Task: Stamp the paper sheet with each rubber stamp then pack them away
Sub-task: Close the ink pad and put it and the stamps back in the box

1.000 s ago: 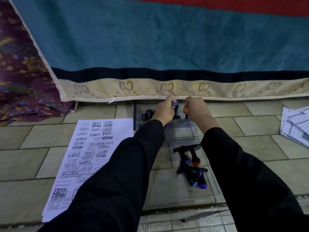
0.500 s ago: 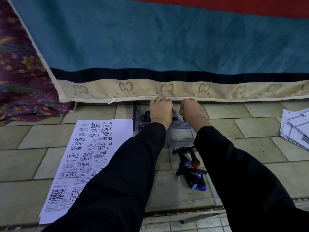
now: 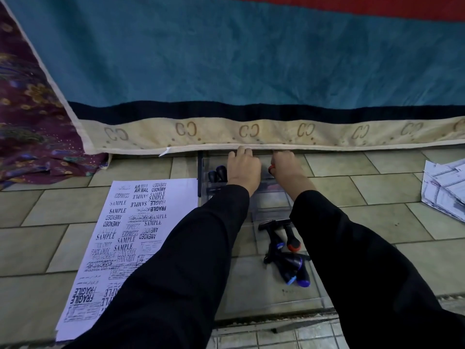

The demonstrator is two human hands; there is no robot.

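Left grip (image 3: 242, 170): curling over the clear case (image 3: 251, 280) at upper centre; cannot tell whether it is holding anything.
Right grip (image 3: 286, 168): pinching a red-capped stamp (image 3: 271, 169).
Loose stamps (image 3: 284, 250): lying centre-right in the case; likely light and rigid; take by handles.
Paper sheet (image 3: 130, 235): lying lower left.

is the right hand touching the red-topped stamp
Touching. Head view: the right hand is curled round the red-topped stamp, whose red knob peeks out.

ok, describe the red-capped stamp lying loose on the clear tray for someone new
Right of the stamped paper sheet on the tiled floor lies a clear tray. Between the two black sleeves, loose black-handled stamps lie on it. The red-capped stamp alone has a red-orange end; its neighbours' caps are blue or purple.
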